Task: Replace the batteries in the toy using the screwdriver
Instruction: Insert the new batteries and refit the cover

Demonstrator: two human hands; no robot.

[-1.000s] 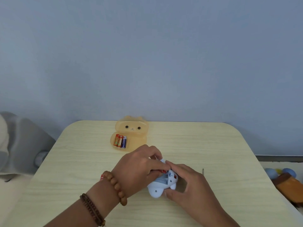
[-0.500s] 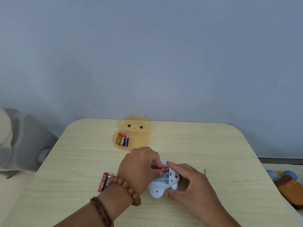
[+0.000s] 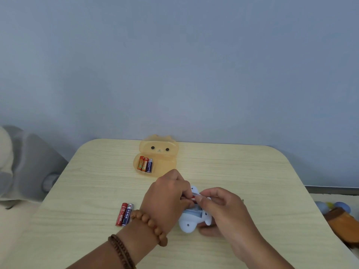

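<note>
"HUATAI" on the cased orange battery [image 3: 145, 164]

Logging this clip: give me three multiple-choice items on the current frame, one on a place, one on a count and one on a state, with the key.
1. Where do the two loose batteries lie?
A. on the floor
B. on the table, left of the left hand
C. in a drawer

2. How many batteries lie in the orange bear-shaped case?
A. two
B. three
C. five

3. The white toy has its battery bay:
A. open
B. covered
C. taped over

Key:
1 B: they lie side by side on the wood beside the beaded wrist.
2 B: three lie side by side in its lower half.
3 A: the bay's inside shows beside the right hand, and the left hand pinches a red battery over it.
</note>
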